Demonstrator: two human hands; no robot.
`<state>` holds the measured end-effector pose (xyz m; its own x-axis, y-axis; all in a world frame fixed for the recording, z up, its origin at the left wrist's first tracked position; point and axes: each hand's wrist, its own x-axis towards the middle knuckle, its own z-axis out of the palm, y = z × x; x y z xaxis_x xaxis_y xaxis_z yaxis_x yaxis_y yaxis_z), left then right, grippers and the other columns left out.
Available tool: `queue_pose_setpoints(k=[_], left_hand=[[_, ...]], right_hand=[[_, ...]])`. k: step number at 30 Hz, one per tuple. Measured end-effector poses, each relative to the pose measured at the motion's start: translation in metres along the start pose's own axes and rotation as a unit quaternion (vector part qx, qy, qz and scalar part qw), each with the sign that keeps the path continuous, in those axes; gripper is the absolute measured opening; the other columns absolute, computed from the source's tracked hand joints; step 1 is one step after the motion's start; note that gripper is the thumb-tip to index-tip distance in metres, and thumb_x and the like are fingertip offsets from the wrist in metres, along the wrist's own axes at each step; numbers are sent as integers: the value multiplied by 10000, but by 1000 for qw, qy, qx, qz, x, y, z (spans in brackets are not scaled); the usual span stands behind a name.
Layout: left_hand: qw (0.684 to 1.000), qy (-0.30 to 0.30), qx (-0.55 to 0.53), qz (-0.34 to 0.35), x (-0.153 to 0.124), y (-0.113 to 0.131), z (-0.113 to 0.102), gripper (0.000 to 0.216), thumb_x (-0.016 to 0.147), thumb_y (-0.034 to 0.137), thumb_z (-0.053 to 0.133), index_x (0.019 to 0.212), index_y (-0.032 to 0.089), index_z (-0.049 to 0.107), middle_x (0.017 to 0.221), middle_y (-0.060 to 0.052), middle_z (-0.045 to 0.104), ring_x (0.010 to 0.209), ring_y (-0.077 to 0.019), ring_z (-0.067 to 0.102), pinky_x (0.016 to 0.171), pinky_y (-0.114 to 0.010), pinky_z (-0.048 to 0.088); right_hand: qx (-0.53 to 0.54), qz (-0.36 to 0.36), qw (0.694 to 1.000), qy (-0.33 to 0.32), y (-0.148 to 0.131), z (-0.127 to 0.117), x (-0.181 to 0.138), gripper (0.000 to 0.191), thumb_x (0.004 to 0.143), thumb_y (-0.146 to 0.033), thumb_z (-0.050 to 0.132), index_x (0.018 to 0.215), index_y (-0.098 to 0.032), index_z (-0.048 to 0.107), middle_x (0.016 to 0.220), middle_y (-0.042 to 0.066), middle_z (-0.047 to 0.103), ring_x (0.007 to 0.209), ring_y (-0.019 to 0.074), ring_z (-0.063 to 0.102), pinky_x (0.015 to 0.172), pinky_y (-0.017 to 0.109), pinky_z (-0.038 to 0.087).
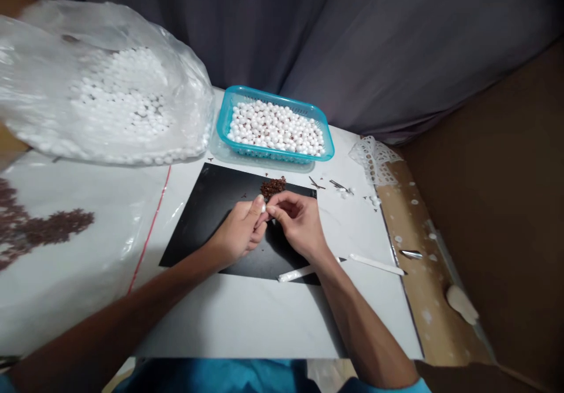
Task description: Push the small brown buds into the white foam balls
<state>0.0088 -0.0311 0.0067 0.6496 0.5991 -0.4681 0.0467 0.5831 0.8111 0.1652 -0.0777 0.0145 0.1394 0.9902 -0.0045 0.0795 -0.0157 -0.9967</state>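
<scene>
My left hand is closed, pinching a small white ball between thumb and fingers. Close against it, my right hand is closed too, thumb and forefinger pinched at the ball's side; whatever they hold is too small to make out. Both hands are above a black mat. Just beyond the fingertips lies a heap of small dark brown pieces. Behind the mat, a blue plastic basket is full of white balls, many showing brown bits.
At the left back bulges a clear bag of white balls. A zip bag with brown pieces lies at left. Two white pencil-like tools, thin dark sticks and a lace piece are on the right.
</scene>
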Motion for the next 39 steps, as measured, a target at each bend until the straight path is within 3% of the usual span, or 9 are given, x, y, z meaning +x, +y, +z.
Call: queue_pose_setpoints(k=[4,6,9,12,15,19,24,31,39], left_hand=[[999,-18,-19,-33,-2,6,-1,494,943,755,480,937,261,508,528,106,300,353,-68,164,330,-143,106],[997,-34,-45,-43,-3,9,-5,412,949,682,504,1019,277,522,558,109,297,364,-70,162,340,-134,92],[992,-63,-105,-27,-4,13,-12,256,869,416,584,1074,280,512,603,106,332,383,-62,164,344,-118,106],[985,-66,-161,15,-5,14,-17,466,660,211,560,1119,267,505,657,88,419,388,-56,189,326,-118,118],[980,-51,-188,46,-5,15,-19,597,545,149,532,1131,252,500,724,62,497,387,-48,224,313,-127,113],[975,-21,-218,42,-5,18,-18,550,529,118,541,1063,237,482,748,56,503,389,-35,214,308,-138,121],[956,66,-270,99,-10,24,-16,497,555,90,547,1022,239,468,777,51,476,410,-37,236,319,-136,125],[946,45,-299,119,-10,23,-21,512,466,25,519,940,213,474,880,-1,502,466,-48,340,320,-143,167],[946,74,-281,142,-6,17,-26,418,522,39,533,904,206,502,899,-30,537,443,-61,344,291,-155,170]], right_hand=[[-67,-4,997,-47,-15,-29,20,243,904,-393,792,849,-163,734,768,57,756,707,189,703,701,308,568],[-100,-21,995,-7,-24,-46,38,273,878,-420,808,834,-159,743,767,60,749,695,187,690,672,304,561],[-128,-70,986,78,-40,-66,72,304,865,-450,807,846,-152,748,752,58,727,653,176,669,619,294,549],[-137,-125,968,170,-55,-73,103,317,860,-460,797,861,-150,729,801,66,722,649,175,684,548,267,520],[-159,-141,955,205,-67,-69,115,341,902,-490,745,867,-153,712,763,61,713,580,158,659,484,246,469],[-187,-144,955,178,-67,-60,102,379,955,-522,690,846,-160,700,655,31,675,497,142,596,482,255,459],[-192,-96,969,124,-35,-57,67,392,976,-539,669,865,-165,705,647,12,669,469,136,557,495,258,455],[-327,-81,940,50,16,-56,24,237,985,-401,689,897,-190,753,819,38,751,698,182,651,646,272,476],[-394,-63,914,70,21,-46,18,92,943,-316,735,954,-232,769,909,36,752,773,197,651,693,287,454]])
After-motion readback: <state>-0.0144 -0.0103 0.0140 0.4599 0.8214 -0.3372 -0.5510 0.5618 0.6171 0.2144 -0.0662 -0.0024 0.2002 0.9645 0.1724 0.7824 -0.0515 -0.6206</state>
